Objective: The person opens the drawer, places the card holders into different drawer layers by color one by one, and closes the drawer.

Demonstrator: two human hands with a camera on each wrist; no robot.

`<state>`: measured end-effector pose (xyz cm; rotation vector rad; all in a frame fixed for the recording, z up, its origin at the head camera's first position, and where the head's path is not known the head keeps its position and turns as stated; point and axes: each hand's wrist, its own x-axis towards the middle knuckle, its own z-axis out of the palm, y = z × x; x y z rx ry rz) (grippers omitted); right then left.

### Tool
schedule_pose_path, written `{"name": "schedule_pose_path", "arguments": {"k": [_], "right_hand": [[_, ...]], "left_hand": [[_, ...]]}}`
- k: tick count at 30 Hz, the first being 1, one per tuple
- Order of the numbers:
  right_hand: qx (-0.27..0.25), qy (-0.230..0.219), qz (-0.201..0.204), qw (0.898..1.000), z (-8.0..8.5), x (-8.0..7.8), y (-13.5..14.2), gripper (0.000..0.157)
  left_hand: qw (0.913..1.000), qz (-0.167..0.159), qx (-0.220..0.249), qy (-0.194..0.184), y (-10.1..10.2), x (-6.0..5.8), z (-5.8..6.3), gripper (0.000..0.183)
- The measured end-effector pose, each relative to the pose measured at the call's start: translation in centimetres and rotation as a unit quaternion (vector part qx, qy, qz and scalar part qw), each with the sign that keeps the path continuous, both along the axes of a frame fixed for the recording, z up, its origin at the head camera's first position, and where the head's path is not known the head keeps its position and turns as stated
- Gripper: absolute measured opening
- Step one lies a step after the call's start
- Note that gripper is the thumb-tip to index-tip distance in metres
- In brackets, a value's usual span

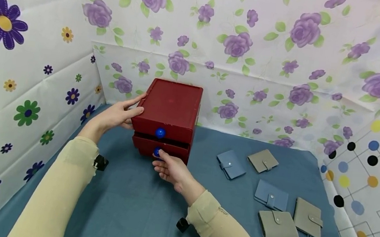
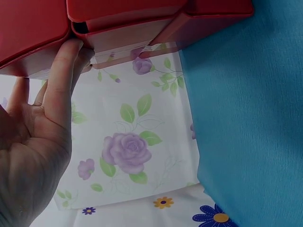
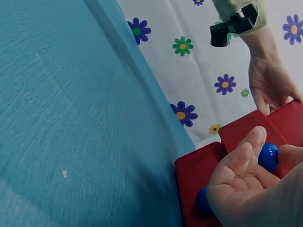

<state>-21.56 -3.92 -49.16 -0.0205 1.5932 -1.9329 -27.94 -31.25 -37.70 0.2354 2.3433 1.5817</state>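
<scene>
A dark red drawer box [image 1: 172,101] stands on the blue cloth, with blue round knobs on its front. My left hand [image 1: 114,114] lies against its left side, fingers extended and thumb near the top edge. Under the top tier and its knob [image 1: 160,132], a drawer [image 1: 144,144] stands slightly pulled out, with a dark gap above it. My right hand [image 1: 175,171] pinches this drawer's knob [image 3: 269,158] between thumb and fingers. Another blue knob [image 3: 203,201], on the tier below, is partly hidden behind that hand in the right wrist view.
On the right side of the blue cloth [image 1: 124,205] lie several snap-strap wallets, some blue [image 1: 231,164] and some grey-beige [image 1: 263,161]. Flower-patterned sheeting [image 1: 198,49] rises behind the box and at the left; dotted sheeting [image 1: 371,162] stands at the right.
</scene>
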Motion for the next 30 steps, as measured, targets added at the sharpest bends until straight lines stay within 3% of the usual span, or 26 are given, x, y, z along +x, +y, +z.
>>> {"name": "schedule_pose_path", "arguments": {"k": [20,30], "right_hand": [[0.038,0.044,0.041,0.997,0.7,1.2,0.8,0.057],[0.039,0.03,0.09,0.995,1.1,1.9,1.3,0.056]], "left_hand": [[1.0,0.003,0.0,-0.001,-0.1,-0.2,-0.3,0.071],[1.0,0.004,0.001,-0.005,-0.1,-0.2,-0.3,0.072]]}}
